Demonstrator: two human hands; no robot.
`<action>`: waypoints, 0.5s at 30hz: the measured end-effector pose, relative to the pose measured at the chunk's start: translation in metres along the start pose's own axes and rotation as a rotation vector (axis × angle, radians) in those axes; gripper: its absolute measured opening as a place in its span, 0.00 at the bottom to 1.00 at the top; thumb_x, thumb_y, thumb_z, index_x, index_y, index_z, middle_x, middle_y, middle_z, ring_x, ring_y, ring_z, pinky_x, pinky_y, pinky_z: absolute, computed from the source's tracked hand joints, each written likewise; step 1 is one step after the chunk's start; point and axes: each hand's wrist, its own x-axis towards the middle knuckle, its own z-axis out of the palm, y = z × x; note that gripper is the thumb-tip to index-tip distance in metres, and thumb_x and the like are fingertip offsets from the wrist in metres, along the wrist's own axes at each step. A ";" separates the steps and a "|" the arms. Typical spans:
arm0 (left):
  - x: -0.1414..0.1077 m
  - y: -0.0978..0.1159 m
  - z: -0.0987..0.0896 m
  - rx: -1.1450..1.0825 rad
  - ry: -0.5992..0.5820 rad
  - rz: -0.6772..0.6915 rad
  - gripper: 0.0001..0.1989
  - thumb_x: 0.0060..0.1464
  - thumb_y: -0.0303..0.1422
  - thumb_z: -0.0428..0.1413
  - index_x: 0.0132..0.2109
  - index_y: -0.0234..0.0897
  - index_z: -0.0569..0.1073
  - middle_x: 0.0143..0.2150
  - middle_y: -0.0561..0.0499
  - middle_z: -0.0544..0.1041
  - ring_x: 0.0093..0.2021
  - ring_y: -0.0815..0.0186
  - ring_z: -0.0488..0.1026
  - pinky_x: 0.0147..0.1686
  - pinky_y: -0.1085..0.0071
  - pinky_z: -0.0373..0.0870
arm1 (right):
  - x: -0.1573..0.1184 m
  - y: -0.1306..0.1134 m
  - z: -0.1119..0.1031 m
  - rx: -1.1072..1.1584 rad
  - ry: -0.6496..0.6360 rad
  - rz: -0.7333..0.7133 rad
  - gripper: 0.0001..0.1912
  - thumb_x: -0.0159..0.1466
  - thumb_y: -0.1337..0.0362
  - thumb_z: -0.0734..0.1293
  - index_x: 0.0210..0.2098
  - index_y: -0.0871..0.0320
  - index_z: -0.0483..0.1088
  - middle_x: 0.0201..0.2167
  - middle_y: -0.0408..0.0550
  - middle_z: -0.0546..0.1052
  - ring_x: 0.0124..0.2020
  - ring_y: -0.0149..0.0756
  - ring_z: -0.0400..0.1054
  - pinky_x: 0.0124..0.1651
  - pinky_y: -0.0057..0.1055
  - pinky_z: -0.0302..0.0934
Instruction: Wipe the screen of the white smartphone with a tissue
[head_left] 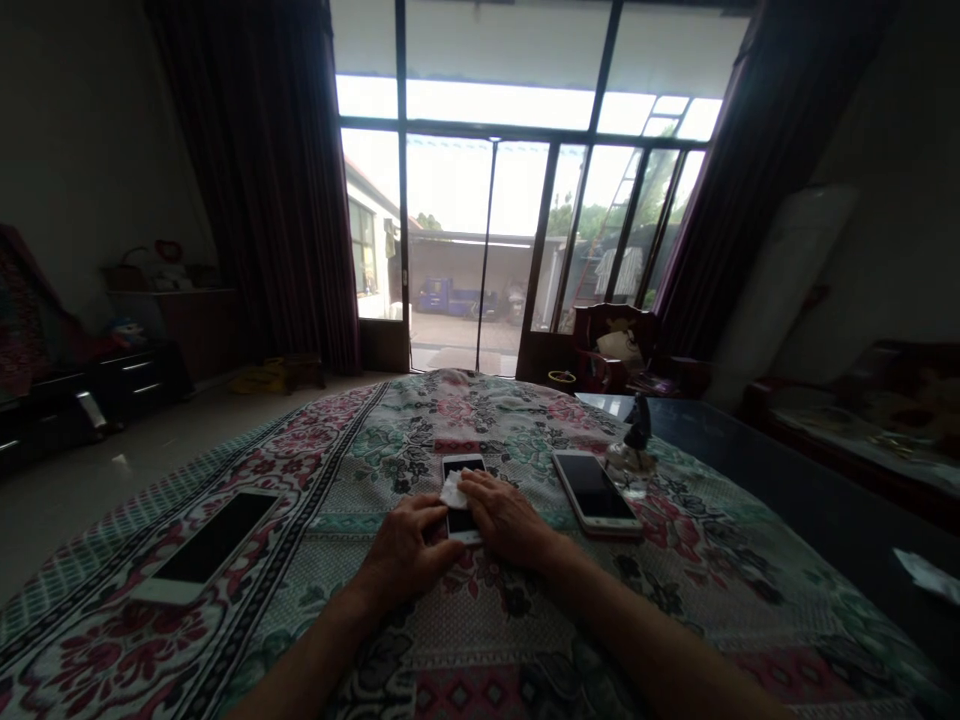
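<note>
A white-framed smartphone (463,522) lies screen up on the patterned tablecloth (360,560) in front of me. My left hand (411,540) grips its left and lower edge between thumb and fingers. On the screen, my right hand (504,512) presses a crumpled white tissue (453,490) under its fingertips. Part of the phone is covered by the right hand and the tissue. To the right lies a larger white phone (596,490), and off to the left rests another white phone (214,545), both with dark screens.
A clear spray bottle with a black top (637,440) stands beyond the right phone. A dark table (750,450) adjoins on the right, with a white tissue (926,572) near its edge. Farther off are a wooden armchair (619,345) and glass doors (450,250).
</note>
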 end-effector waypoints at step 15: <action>0.001 0.004 -0.003 -0.022 -0.013 -0.007 0.12 0.45 0.32 0.63 0.40 0.40 0.81 0.46 0.48 0.79 0.49 0.56 0.74 0.50 0.62 0.70 | -0.028 -0.019 -0.008 0.034 -0.012 -0.062 0.20 0.68 0.66 0.55 0.57 0.58 0.66 0.60 0.53 0.67 0.62 0.42 0.59 0.63 0.44 0.55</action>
